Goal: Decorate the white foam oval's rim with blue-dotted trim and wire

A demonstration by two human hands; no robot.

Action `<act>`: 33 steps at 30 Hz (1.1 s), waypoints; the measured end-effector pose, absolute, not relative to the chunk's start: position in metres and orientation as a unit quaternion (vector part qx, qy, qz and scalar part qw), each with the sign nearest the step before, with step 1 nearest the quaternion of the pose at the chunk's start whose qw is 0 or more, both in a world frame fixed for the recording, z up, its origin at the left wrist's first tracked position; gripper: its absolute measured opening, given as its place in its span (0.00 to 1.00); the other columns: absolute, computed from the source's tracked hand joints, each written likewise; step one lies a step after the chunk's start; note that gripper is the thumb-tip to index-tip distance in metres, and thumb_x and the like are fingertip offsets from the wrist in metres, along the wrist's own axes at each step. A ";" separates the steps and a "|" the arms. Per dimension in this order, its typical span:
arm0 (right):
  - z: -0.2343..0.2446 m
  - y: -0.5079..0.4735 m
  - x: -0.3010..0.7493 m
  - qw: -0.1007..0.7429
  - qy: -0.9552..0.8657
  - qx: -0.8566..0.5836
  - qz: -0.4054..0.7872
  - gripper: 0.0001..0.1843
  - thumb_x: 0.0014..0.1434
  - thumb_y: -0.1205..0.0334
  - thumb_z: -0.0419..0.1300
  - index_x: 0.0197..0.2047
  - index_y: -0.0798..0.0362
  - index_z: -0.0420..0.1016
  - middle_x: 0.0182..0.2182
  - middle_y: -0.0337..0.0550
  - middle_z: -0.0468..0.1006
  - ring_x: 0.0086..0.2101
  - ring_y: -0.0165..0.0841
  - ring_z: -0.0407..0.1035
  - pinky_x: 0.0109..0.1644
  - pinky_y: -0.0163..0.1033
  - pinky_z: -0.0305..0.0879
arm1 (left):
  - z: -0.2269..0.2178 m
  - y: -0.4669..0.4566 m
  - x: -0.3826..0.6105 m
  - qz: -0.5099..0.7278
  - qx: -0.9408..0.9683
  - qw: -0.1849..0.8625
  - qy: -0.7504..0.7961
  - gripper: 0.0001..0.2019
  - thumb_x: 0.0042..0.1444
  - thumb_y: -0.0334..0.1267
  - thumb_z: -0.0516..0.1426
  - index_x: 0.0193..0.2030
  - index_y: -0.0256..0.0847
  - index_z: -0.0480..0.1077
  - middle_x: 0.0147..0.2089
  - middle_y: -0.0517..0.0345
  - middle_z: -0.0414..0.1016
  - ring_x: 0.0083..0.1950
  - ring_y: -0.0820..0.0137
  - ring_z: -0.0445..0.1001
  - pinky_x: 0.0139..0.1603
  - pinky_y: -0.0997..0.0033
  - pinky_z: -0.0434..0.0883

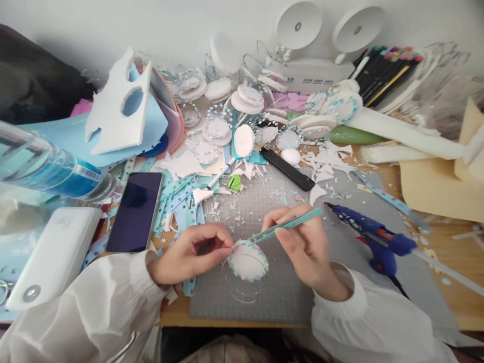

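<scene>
My right hand [302,247] holds teal tweezers [291,223], their tips pointing left, close to the fingertips of my left hand [196,252]. Thumb and index finger of the left hand are pinched on what looks like a thin wire, at the upper left rim of a white foam disc [247,261]. Small blue and white pieces edge this disc, which lies on a grey cutting mat [287,302]. A fine loop of wire [244,301] curls out below the disc. Whether the tweezers grip a small piece is too fine to make out.
A blue glue gun [372,234] lies to the right. Leftward are a phone [135,212], a white power bank [55,257] and a water bottle [49,166]. A black utility knife [287,169], paper scraps and several decorated discs [217,128] crowd the back.
</scene>
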State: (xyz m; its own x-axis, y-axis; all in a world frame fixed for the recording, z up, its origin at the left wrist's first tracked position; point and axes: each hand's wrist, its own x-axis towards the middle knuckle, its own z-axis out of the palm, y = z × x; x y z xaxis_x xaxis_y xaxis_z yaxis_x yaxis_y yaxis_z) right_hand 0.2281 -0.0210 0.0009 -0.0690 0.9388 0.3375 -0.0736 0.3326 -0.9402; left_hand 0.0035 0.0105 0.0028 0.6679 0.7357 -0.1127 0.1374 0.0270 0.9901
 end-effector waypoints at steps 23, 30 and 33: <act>0.001 -0.022 0.228 0.587 -0.565 -0.368 0.449 0.05 0.66 0.69 0.55 0.43 0.49 0.66 0.34 0.40 0.75 0.33 0.29 0.72 0.36 0.37 0.71 | 0.001 0.010 0.003 0.238 0.652 0.640 0.329 0.11 0.62 0.42 0.58 0.35 0.34 0.71 0.31 0.57 0.69 0.30 0.74 0.65 0.31 0.74 0.64; 0.001 -0.023 0.228 0.584 -0.570 -0.355 0.456 0.07 0.66 0.72 0.54 0.44 0.49 0.66 0.35 0.39 0.75 0.35 0.27 0.71 0.38 0.35 0.70 | 0.001 0.011 0.003 0.236 0.643 0.652 0.325 0.08 0.62 0.37 0.58 0.35 0.34 0.71 0.32 0.57 0.69 0.31 0.74 0.65 0.32 0.75 0.64; 0.002 -0.023 0.228 0.583 -0.576 -0.350 0.454 0.08 0.66 0.72 0.54 0.44 0.49 0.66 0.35 0.39 0.75 0.35 0.27 0.71 0.39 0.34 0.70 | 0.000 0.011 0.003 0.232 0.643 0.654 0.325 0.07 0.62 0.36 0.58 0.35 0.34 0.71 0.32 0.57 0.69 0.31 0.74 0.65 0.32 0.75 0.63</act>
State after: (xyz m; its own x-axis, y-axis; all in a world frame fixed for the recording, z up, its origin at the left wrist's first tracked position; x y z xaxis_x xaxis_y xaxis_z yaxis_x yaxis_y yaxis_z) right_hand 0.2276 -0.0225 0.0017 -0.0763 0.9323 0.3535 -0.1257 0.3427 -0.9310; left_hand 0.0026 0.0109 0.0002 0.6804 0.7218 -0.1267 0.1147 0.0659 0.9912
